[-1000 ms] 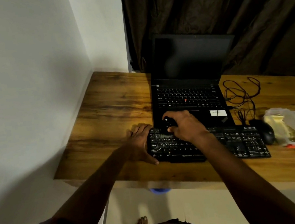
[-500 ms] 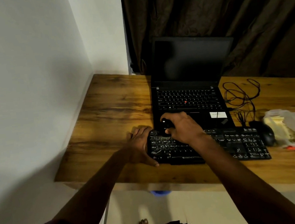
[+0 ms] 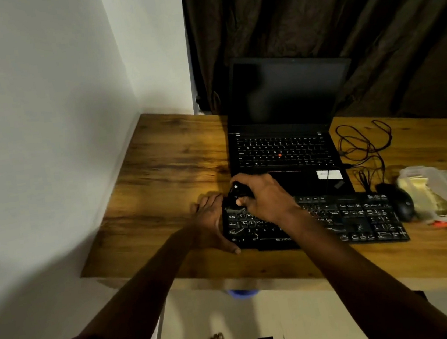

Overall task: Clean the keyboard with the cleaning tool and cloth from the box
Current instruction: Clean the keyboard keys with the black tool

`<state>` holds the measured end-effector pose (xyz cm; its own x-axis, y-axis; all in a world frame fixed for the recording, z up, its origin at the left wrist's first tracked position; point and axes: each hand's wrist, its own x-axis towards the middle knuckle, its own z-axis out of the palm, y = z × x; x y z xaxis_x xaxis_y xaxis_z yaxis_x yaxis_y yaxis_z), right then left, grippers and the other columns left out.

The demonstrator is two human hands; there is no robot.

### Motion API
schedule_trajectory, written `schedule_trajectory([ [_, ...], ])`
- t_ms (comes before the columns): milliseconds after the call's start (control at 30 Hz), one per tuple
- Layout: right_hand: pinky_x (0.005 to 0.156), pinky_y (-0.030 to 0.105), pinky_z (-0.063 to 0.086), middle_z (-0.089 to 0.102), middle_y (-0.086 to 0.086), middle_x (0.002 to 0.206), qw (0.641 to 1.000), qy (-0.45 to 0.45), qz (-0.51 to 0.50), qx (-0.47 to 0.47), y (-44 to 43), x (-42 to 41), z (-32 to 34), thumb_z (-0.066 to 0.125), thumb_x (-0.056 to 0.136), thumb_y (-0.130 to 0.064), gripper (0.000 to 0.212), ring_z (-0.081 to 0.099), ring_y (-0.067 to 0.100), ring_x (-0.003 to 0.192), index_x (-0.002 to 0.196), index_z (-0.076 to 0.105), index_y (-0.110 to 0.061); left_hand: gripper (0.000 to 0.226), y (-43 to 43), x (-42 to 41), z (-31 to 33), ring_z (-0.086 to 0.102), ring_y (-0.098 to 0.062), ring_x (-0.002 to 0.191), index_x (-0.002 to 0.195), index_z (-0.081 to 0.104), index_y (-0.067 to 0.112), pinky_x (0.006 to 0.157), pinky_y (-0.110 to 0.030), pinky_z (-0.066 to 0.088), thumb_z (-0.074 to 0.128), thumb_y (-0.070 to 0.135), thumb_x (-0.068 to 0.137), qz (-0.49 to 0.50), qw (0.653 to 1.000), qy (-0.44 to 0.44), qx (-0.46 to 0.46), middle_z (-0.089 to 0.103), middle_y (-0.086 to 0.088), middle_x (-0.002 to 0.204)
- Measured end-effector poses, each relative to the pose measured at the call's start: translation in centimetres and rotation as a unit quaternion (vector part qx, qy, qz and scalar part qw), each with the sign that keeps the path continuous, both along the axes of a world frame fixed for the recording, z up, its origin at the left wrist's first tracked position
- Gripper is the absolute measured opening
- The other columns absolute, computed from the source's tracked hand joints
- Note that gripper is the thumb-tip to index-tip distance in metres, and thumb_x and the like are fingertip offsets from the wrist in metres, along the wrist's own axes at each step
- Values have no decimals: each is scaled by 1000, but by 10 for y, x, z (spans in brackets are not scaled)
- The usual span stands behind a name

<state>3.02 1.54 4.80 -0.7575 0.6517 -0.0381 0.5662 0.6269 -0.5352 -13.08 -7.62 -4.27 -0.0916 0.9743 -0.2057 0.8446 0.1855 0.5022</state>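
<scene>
A black keyboard (image 3: 357, 217) lies along the front of the wooden desk (image 3: 160, 171). My right hand (image 3: 265, 195) grips a small black cleaning tool (image 3: 236, 193) and holds it down on the keyboard's top left corner. My left hand (image 3: 209, 221) lies against the keyboard's left end, thumb along its front edge, fingers straight. A clear plastic box (image 3: 444, 193) with something yellowish inside sits at the right; I cannot tell if this is the cloth.
An open black laptop (image 3: 284, 145) stands right behind the keyboard. A black mouse (image 3: 402, 203) and tangled black cables (image 3: 360, 147) lie between laptop and box. A white wall runs along the desk's left edge; dark curtains hang behind.
My right hand with the tool has shifted slightly left and back towards the keyboard's top left corner. The left hand stays at the keyboard's end.
</scene>
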Motion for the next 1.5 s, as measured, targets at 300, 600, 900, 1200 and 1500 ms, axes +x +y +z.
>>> schedule_trajectory([
  [300,82,38,59,69,1,106,1000,4,-25,18,1,-1,-7,74,86,-15,46,66,18,96,126,58,-32,141,0,2,6,18,-18,137,152,14,26,114,-42,14,88,70,40,-1,1000,-6,1,24,5,148],
  [600,81,33,60,70,-5,100,994,61,-80,-30,4,2,-10,79,82,-23,34,66,11,90,114,66,-27,142,0,0,3,18,-16,137,152,14,27,111,-37,14,87,71,39,-2,1000,-17,4,23,7,149],
  [900,80,29,61,71,1,110,979,48,-196,-26,16,32,-10,82,80,-25,49,68,9,84,126,64,-17,142,-1,0,0,19,-15,137,152,17,27,107,-36,16,86,74,37,-5,1000,-15,20,23,8,150],
  [1200,87,24,56,69,7,119,962,53,-266,-19,28,62,-6,84,78,-27,60,67,13,94,132,61,-12,143,-1,0,3,18,-17,139,154,15,25,115,-47,19,85,74,40,-13,1000,-8,10,23,6,152],
  [1500,85,39,60,69,11,116,946,54,-319,-14,41,102,4,83,79,-21,56,69,20,95,128,62,-7,145,2,0,1,20,-16,138,154,14,26,115,-48,19,84,76,37,-11,1000,-10,2,23,7,151],
])
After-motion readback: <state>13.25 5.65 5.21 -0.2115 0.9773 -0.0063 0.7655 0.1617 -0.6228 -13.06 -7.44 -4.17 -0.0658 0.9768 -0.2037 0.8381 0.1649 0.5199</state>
